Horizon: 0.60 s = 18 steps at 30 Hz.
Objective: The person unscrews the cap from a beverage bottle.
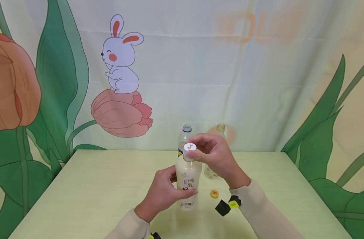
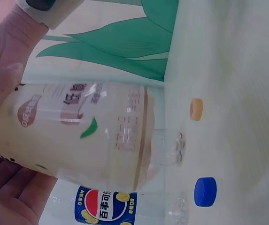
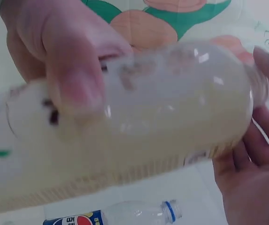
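My left hand [image 1: 162, 192] grips the body of a milky drink bottle [image 1: 188, 172], its thumb across the printed front. The bottle stands upright, and its base shows just over the table in the left wrist view. At the bottle's neck, my right hand [image 1: 216, 156] pinches the white cap [image 1: 189, 146] between thumb and fingers. The right wrist view has the same bottle [image 3: 172, 108] lying across the picture, with the left thumb [image 3: 78, 89] pressed on its label.
Behind it stands an uncapped clear cola bottle [image 1: 186, 132] with a blue neck ring. Another clear bottle [image 1: 211, 173], yellow-ringed, is partly covered by the right hand. A yellow cap [image 1: 214, 194] and a blue cap [image 2: 205, 191] lie on the table [image 1: 110, 186]. A printed curtain [image 1: 176, 66] hangs behind.
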### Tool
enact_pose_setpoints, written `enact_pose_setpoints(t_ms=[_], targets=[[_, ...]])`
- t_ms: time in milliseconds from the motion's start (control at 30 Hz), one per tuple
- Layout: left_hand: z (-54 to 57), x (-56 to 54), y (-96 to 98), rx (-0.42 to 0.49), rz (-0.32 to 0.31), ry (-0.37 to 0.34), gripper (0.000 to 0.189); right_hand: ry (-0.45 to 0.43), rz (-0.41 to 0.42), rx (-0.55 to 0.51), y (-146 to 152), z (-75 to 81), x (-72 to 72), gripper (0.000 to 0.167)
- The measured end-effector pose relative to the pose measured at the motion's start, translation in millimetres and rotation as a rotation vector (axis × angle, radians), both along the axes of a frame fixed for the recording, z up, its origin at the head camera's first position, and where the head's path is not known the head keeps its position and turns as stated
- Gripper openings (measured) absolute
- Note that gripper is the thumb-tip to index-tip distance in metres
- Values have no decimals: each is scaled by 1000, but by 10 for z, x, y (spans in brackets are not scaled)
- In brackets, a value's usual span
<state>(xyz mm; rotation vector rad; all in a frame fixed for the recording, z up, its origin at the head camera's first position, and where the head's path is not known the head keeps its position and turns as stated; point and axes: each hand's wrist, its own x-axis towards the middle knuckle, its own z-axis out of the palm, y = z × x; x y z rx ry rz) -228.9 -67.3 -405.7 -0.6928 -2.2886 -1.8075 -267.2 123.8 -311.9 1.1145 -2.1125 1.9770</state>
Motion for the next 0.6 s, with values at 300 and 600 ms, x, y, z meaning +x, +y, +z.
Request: enact_pose_setpoints(t_ms=[300,600], targets=[[13,22,52,-36,99,29,46,-3,-364,28,-122,29,258,21],[23,32,58,-84,143,41,47,125,-367,63,-103,81,312,16]])
